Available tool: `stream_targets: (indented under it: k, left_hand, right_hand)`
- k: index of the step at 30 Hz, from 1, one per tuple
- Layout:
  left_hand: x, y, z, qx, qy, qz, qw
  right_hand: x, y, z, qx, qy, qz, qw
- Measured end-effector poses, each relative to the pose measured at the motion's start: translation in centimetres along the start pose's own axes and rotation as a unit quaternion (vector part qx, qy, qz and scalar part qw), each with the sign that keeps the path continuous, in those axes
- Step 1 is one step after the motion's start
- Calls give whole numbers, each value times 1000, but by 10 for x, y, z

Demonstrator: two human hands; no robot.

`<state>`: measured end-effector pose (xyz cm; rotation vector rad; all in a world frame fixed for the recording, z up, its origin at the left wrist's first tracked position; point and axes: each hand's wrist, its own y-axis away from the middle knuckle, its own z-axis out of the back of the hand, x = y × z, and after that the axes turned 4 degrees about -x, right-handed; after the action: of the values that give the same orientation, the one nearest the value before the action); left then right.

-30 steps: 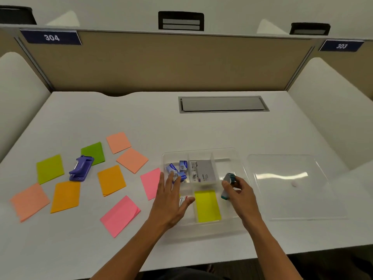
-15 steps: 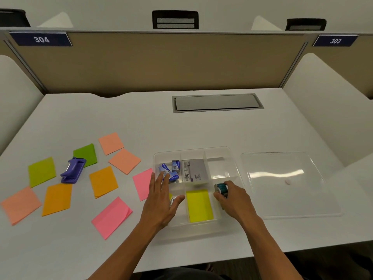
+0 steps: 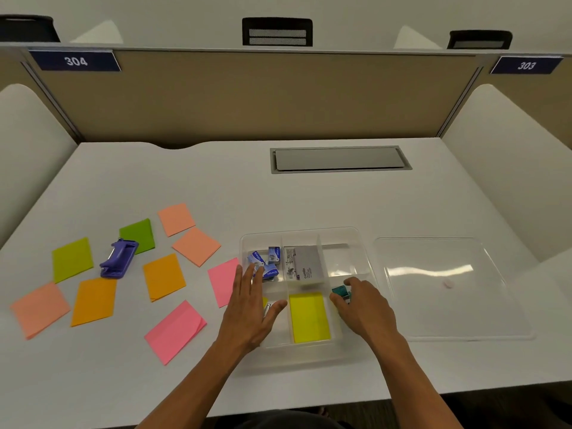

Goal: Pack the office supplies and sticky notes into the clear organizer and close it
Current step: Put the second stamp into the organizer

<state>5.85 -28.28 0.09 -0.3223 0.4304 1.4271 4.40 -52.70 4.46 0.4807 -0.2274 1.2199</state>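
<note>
The clear organizer (image 3: pixel 353 235) lies open on the white desk, divided into compartments. Small blue boxes (image 3: pixel 266 261) fill its back left cell, a grey box (image 3: pixel 302 264) the back middle, yellow sticky notes (image 3: pixel 308 317) the front middle. My left hand (image 3: pixel 251 308) rests flat with straight fingers on the organizer's left side. My right hand (image 3: pixel 362 305) grips a small teal item (image 3: pixel 340 292) low in the front right cell. The clear lid (image 3: pixel 448 286) lies to the right. A purple stapler (image 3: pixel 119 258) and several sticky notes (image 3: pixel 164 277) lie on the left.
Beige cubicle partitions stand behind and to both sides. A grey cable hatch (image 3: pixel 340 159) is set in the desk's far middle. Signs reading 304 (image 3: pixel 75 61) and 303 (image 3: pixel 526 65) are on the back wall. The desk's front edge is close to me.
My right hand has lowered the teal item from above the organizer down into the front right cell. My left hand has stayed flat on the organizer's left side.
</note>
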Motion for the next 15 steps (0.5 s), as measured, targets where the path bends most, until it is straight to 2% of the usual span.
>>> stream_targets:
  k: [3,10,15]
  left_hand:
    - [0,0,2,3,14,-3,1000]
    - [7,7,4,9,23,9,1000]
    - [24,15,8,-21,36,20,999]
  right_hand:
    - [9,0,0,-17,-37,35,999]
    - [36,0,-8,10,-109,124,986]
    - [59,-3,-18,8,-121,181,976]
